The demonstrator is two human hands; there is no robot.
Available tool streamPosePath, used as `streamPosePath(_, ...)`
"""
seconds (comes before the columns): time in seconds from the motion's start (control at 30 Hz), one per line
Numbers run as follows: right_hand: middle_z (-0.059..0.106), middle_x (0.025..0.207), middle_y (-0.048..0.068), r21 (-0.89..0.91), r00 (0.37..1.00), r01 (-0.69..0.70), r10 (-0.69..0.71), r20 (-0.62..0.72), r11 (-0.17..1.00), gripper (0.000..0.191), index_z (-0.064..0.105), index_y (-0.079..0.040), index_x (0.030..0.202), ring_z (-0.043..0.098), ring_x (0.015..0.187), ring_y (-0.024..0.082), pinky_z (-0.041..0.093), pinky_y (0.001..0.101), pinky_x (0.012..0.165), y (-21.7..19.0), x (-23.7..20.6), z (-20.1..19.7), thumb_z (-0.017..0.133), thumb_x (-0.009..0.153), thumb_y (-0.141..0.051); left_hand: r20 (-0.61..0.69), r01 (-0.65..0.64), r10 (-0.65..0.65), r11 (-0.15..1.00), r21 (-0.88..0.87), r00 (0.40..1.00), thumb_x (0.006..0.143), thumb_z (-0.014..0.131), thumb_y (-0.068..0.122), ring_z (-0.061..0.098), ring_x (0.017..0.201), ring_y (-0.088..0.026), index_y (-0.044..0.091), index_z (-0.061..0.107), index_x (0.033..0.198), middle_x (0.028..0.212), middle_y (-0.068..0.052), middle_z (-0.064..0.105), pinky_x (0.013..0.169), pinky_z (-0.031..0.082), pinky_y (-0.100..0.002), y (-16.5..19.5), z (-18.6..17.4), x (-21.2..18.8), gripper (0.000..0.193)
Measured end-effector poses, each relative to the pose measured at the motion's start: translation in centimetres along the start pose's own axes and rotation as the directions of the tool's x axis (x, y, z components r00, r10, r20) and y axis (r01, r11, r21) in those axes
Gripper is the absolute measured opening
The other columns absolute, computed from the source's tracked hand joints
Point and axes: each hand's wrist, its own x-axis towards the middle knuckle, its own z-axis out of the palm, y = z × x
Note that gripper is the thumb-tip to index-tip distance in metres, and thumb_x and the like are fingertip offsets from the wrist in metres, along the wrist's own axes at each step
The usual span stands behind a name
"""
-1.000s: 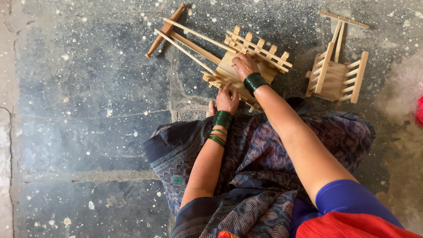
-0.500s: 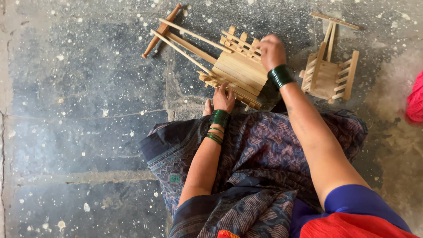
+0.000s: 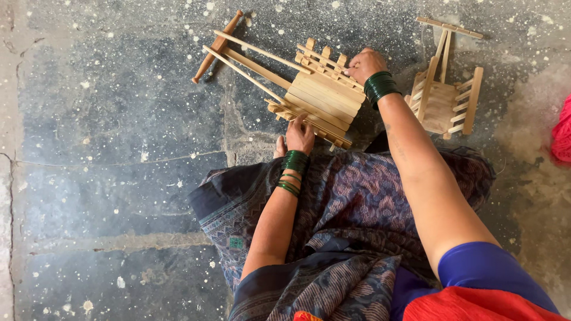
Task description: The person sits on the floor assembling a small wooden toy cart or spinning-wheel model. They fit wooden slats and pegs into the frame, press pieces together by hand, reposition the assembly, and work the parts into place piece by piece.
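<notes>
A small wooden cart (image 3: pixel 321 98) made of slats lies on the stone floor in front of my knees, its long shafts (image 3: pixel 250 62) pointing up and to the left. My left hand (image 3: pixel 299 135) grips the cart's near side rail. My right hand (image 3: pixel 364 64) is closed on the far right corner of the cart, by its upright rail pegs. Both wrists wear green bangles. The fingertips of both hands are partly hidden by the wood.
A second, similar wooden cart (image 3: pixel 446 101) lies to the right, close to my right forearm. A red bundle (image 3: pixel 562 134) shows at the right edge. My lap is covered by patterned purple cloth (image 3: pixel 357 208). The grey stone floor (image 3: pixel 119 148) is speckled with white.
My right hand has moved from the middle of the cart to its far right corner. The cart has turned slightly, and its flat slatted deck now shows. The left hand stays on the near rail.
</notes>
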Motion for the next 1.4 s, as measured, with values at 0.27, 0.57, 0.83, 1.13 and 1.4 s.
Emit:
streamPosePath(0.27, 0.07, 0.105, 0.009, 0.022, 0.99, 0.134, -0.133, -0.042, 0.991, 0.007, 0.081, -0.015, 0.092, 0.065, 0.095, 0.028, 0.053, 0.0436, 0.091, 0.5, -0.8, 0.6, 0.082, 0.085, -0.017, -0.033, 0.047, -0.05, 0.996, -0.073, 0.998, 0.087, 0.061, 0.016, 0.069, 0.096, -0.033, 0.005, 0.072, 0.119, 0.111, -0.022, 0.068, 0.09, 0.055, -0.04, 0.2, 0.3, -0.2, 0.035)
streamPosePath(0.57, 0.068, 0.1, 0.008, -0.127, 0.856, 0.358, -0.38, -0.352, 0.925, 0.009, 0.078, -0.007, 0.088, 0.062, 0.102, 0.027, 0.055, 0.0398, 0.09, 0.2, -0.8, -1.0, 0.076, 0.083, -0.001, 0.073, 0.121, -0.106, 0.963, -0.242, 0.992, 0.084, 0.062, 0.02, 0.069, 0.095, -0.032, 0.012, 0.071, 0.126, 0.119, -0.019, 0.07, 0.09, 0.055, -0.038, 1.9, 0.4, -0.4, 0.043)
streamPosePath(0.83, 0.065, 0.106, 0.005, -0.301, 0.748, 0.398, -0.497, -0.44, 0.866, 0.007, 0.073, -0.008, 0.088, 0.056, 0.1, 0.021, 0.054, 0.0329, 0.082, 1.7, -4.0, -0.5, 0.077, 0.093, -0.009, 0.269, 0.112, -0.089, 0.991, -0.074, 0.959, 0.088, 0.064, 0.03, 0.069, 0.112, -0.035, 0.011, 0.071, 0.122, 0.121, -0.022, 0.07, 0.097, 0.054, -0.042, 1.2, 2.0, -0.5, 0.04)
streamPosePath(1.13, 0.064, 0.112, 0.004, -0.264, 0.745, 0.331, -0.423, -0.516, 0.906, 0.007, 0.074, -0.007, 0.091, 0.058, 0.103, 0.02, 0.054, 0.0315, 0.085, 1.3, -10.3, 1.9, 0.076, 0.097, -0.009, 0.229, 0.105, -0.151, 0.974, 0.2, 0.962, 0.1, 0.059, 0.037, 0.065, 0.115, -0.041, 0.009, 0.062, 0.135, 0.127, -0.026, 0.064, 0.099, 0.053, -0.047, 2.8, 1.2, -1.7, 0.044)
streamPosePath(1.4, 0.063, 0.116, 0.007, -0.232, 0.776, 0.299, -0.378, -0.505, 0.926, 0.01, 0.078, -0.006, 0.105, 0.056, 0.102, 0.022, 0.054, 0.0342, 0.089, -1.4, -13.9, 3.3, 0.074, 0.096, -0.01, -0.048, -0.073, 0.055, 0.729, -0.681, 0.997, 0.096, 0.073, 0.025, 0.049, 0.135, -0.032, 0.005, 0.014, 0.16, 0.154, -0.023, 0.041, 0.108, 0.049, -0.043, 5.0, 0.4, -1.4, 0.091)
